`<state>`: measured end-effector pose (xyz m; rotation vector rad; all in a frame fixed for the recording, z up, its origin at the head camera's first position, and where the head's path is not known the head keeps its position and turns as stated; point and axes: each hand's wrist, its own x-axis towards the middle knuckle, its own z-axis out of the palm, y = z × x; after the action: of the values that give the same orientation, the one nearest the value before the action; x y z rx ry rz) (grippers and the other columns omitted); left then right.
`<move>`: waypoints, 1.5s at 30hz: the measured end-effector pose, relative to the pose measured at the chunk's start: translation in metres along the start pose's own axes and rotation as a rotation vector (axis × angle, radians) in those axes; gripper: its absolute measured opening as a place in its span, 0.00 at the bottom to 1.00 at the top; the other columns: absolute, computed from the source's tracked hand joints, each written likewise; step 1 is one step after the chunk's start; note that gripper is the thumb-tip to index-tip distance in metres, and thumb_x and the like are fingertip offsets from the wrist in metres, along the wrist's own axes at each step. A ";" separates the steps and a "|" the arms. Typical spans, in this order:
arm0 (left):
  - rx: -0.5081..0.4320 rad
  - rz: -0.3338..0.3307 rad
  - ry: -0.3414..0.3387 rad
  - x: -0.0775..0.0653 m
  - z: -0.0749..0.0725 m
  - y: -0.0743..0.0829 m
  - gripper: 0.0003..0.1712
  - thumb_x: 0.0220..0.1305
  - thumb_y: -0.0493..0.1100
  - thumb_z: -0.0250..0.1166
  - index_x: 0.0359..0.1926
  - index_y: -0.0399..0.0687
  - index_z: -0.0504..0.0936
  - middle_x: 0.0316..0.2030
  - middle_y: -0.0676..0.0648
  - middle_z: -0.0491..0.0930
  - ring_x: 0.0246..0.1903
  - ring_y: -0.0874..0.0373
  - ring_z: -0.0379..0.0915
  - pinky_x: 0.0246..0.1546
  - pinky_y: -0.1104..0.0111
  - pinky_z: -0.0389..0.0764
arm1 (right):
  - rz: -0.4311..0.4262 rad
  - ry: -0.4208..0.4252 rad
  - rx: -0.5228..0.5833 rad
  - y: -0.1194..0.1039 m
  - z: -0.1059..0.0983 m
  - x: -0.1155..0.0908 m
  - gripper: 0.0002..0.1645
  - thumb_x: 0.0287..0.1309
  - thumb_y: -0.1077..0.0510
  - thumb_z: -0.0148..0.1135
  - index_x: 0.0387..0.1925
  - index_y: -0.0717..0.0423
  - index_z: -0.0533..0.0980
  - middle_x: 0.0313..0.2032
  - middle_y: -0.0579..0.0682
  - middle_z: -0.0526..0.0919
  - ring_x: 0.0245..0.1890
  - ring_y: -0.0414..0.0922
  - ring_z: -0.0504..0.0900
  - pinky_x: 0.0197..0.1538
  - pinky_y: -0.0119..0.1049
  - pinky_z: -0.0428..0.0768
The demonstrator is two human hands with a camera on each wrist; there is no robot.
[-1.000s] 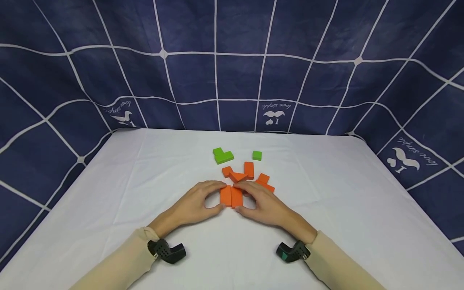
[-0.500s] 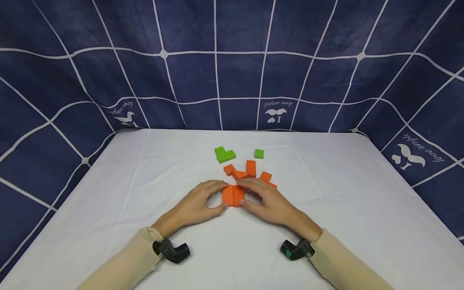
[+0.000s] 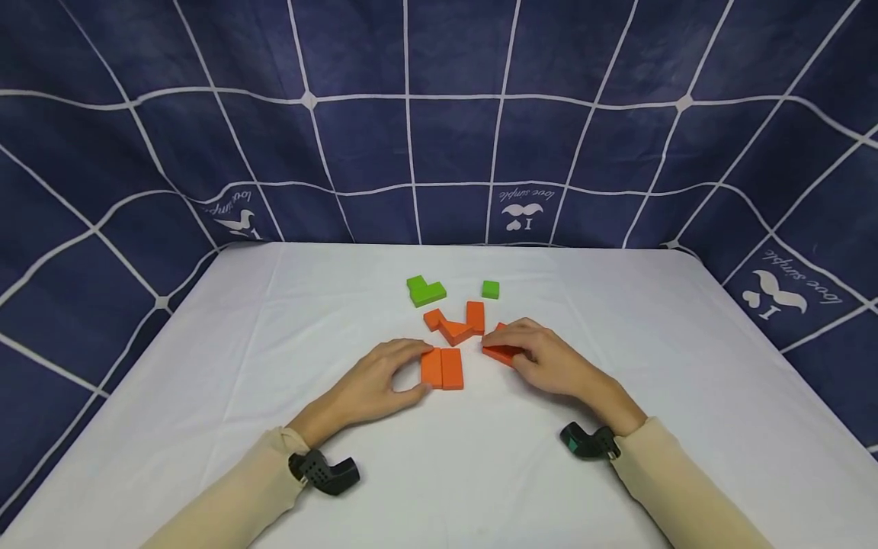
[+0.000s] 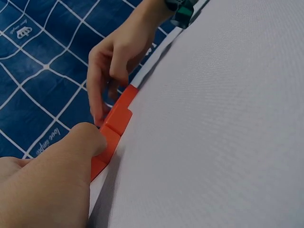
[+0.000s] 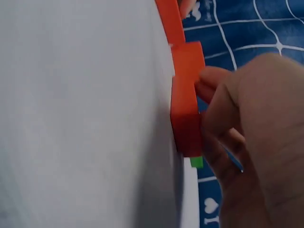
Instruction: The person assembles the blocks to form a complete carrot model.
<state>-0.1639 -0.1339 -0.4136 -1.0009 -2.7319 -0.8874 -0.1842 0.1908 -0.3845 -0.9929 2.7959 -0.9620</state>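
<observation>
In the head view two orange rectangular blocks lie side by side, a left block [image 3: 430, 370] and a right block [image 3: 453, 369]. My left hand [image 3: 370, 385] holds the left one between thumb and fingers at its near and far ends. To the right, my right hand [image 3: 549, 360] has its thumb and fingers around another orange block [image 3: 497, 354], partly covered by the fingers. The right wrist view shows that orange block [image 5: 186, 109] from the side, fingertips against it. A further orange piece [image 3: 501, 326] peeks out behind the right fingers, mostly hidden.
Behind the pair lie a small orange block [image 3: 433, 319], a wedge-like orange block [image 3: 456, 332] and an upright-looking orange block [image 3: 475, 316]. Farther back are an L-shaped green piece [image 3: 426, 293] and a green cube [image 3: 490, 289]. A white cloth [image 3: 329, 305] covers the table.
My right hand has left the orange pair and moved right to another orange block. The left hand keeps its place on the left block; the pair stays together.
</observation>
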 end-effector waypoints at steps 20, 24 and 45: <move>-0.001 -0.034 0.003 -0.003 0.002 -0.001 0.32 0.64 0.56 0.71 0.67 0.55 0.79 0.65 0.52 0.78 0.67 0.52 0.72 0.71 0.53 0.71 | 0.038 -0.087 -0.121 -0.001 -0.005 0.001 0.34 0.58 0.49 0.74 0.65 0.51 0.78 0.57 0.44 0.81 0.48 0.40 0.76 0.54 0.39 0.81; -0.003 -0.033 -0.003 -0.003 0.002 0.000 0.32 0.64 0.55 0.71 0.67 0.54 0.78 0.65 0.52 0.78 0.67 0.51 0.71 0.71 0.51 0.71 | 0.017 -0.056 -0.124 -0.004 -0.003 0.000 0.31 0.57 0.48 0.75 0.62 0.50 0.80 0.56 0.42 0.84 0.52 0.41 0.78 0.59 0.43 0.81; 0.032 -0.015 -0.011 -0.001 0.001 0.002 0.33 0.65 0.56 0.70 0.68 0.53 0.77 0.66 0.50 0.77 0.68 0.49 0.71 0.70 0.49 0.71 | -0.017 0.002 -0.013 -0.017 0.029 0.003 0.38 0.58 0.46 0.76 0.68 0.50 0.75 0.62 0.46 0.80 0.54 0.39 0.82 0.60 0.38 0.83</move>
<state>-0.1622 -0.1327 -0.4136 -0.9840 -2.7575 -0.8404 -0.1712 0.1630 -0.3983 -1.0202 2.8033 -0.9481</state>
